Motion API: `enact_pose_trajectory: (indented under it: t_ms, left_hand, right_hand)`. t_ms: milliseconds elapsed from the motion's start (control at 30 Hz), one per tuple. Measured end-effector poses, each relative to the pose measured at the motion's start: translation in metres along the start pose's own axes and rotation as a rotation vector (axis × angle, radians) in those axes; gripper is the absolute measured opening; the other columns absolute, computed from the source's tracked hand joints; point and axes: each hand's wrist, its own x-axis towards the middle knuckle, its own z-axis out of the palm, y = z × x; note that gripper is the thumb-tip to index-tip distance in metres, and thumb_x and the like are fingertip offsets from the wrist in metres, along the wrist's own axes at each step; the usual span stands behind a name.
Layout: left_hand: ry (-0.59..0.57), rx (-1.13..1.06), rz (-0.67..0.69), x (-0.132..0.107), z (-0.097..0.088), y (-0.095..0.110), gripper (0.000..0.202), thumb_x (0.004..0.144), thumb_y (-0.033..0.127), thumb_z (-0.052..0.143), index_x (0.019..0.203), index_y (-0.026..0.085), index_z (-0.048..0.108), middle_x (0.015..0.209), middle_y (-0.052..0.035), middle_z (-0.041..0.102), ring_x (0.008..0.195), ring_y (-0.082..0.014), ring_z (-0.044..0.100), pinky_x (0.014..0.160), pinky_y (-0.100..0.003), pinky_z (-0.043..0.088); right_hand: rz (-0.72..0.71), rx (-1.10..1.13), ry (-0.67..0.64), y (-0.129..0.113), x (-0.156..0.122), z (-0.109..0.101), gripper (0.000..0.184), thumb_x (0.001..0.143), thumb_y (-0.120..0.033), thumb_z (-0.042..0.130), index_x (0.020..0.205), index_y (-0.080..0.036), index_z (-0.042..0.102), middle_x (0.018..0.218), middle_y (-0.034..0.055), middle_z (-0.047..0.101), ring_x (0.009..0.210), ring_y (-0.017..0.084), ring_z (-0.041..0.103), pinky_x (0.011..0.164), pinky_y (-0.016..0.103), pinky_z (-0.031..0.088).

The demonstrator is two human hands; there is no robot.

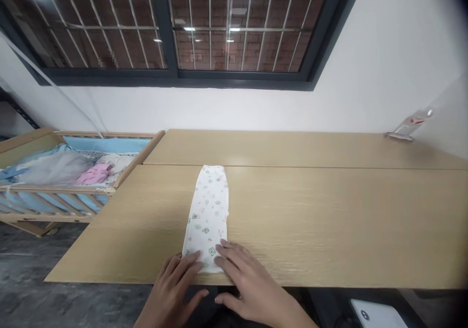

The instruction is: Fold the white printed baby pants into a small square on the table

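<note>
A long, narrow piece of folded white cloth [208, 206], printed with small green and pink figures, lies flat on the wooden table [310, 221]. It looks like baby clothing, though the fold hides its exact kind. My left hand [175, 284] rests over the cloth's near left corner, fingers stretched out and thumb apart. On the near right edge lies my right hand [248, 279], its fingers spread flat on the fabric. Both thumbs hang past the table's front edge. Neither hand grips the cloth.
A wooden crib [69, 190] with blue lining and pink and white cloths stands to the left. A clear plastic package [409, 125] sits at the back right. A white phone-like device [378, 313] lies below the front edge. A barred window is behind.
</note>
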Motion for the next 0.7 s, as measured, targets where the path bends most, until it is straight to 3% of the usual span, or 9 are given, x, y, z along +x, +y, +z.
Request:
enact_pose_trajectory:
  t_ms: [100,200,333,467,700]
  left_hand:
    - [0.018,-0.047,0.042,-0.002,-0.002,-0.001,0.022,0.098,0.023,0.057,0.118,0.025,0.064,0.122,-0.0044,0.072,0.101,-0.0198,0.067,0.092,-0.035,0.056]
    - [0.030,-0.136,0.103,0.001,-0.009,0.003,0.029,0.098,0.009,0.048,0.115,0.025,0.065,0.112,-0.0029,0.074,0.094,-0.0158,0.067,0.090,-0.029,0.055]
    - [0.037,-0.267,0.092,0.006,-0.017,0.008,0.032,0.095,0.006,0.050,0.119,0.023,0.062,0.100,-0.0027,0.075,0.086,-0.0152,0.066,0.082,-0.027,0.055]
    - [0.057,-0.345,0.006,0.014,-0.022,0.002,0.031,0.095,0.010,0.055,0.122,0.024,0.061,0.103,-0.0046,0.073,0.095,-0.0174,0.065,0.083,-0.028,0.056]
    - [0.017,-0.493,-0.024,0.033,-0.030,-0.013,0.022,0.097,0.011,0.056,0.112,0.026,0.062,0.099,-0.0024,0.071,0.092,-0.0159,0.064,0.082,-0.027,0.053]
  right_hand:
    - [0.000,-0.031,0.020,0.000,-0.010,0.011,0.045,0.095,-0.030,0.062,0.139,-0.030,0.053,0.144,0.0106,0.058,0.142,0.031,0.044,0.118,0.052,0.040]
    - [0.003,-0.018,0.032,-0.006,-0.016,0.005,0.036,0.095,-0.017,0.053,0.127,-0.033,0.059,0.132,0.0078,0.064,0.134,0.029,0.052,0.115,0.049,0.044]
    - [0.052,0.086,0.038,-0.019,-0.017,-0.018,0.028,0.097,-0.017,0.051,0.120,-0.030,0.060,0.118,0.0061,0.068,0.119,0.026,0.059,0.109,0.047,0.047]
    - [0.153,0.250,0.043,-0.026,-0.013,-0.035,0.017,0.100,-0.018,0.050,0.112,-0.026,0.059,0.109,0.0047,0.067,0.110,0.023,0.061,0.096,0.040,0.053]
    - [0.156,0.421,0.130,-0.021,-0.007,-0.036,0.012,0.103,-0.026,0.049,0.112,-0.027,0.057,0.112,0.0039,0.066,0.111,0.020,0.060,0.098,0.035,0.051]
